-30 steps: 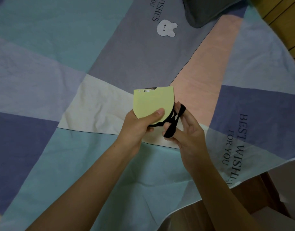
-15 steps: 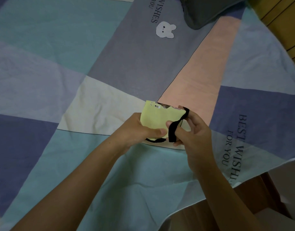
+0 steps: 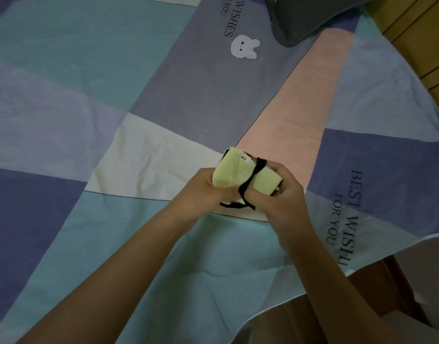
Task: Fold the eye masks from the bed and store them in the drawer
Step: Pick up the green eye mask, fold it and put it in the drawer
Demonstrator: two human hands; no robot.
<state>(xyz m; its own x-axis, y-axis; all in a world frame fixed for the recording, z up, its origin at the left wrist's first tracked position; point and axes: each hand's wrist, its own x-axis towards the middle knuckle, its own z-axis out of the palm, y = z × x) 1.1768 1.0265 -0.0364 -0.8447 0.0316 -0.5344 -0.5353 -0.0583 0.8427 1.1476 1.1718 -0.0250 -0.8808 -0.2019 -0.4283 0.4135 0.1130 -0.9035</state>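
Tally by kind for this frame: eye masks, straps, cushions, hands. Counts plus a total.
Folded pale yellow fabric eye mask: 1
Black elastic strap wrapped across it: 1
Dark grey cushion at the top edge: 1
Hands, left hand and right hand, both holding the mask: 2
Total: 5

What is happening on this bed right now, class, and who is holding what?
A person is bundling a folded yellow eye mask above the patchwork bed sheet. The left hand grips the mask's lower left side. The right hand holds its right end and pinches the black strap, which crosses the front of the mask. A dark pillow lies at the top. No drawer is in view.
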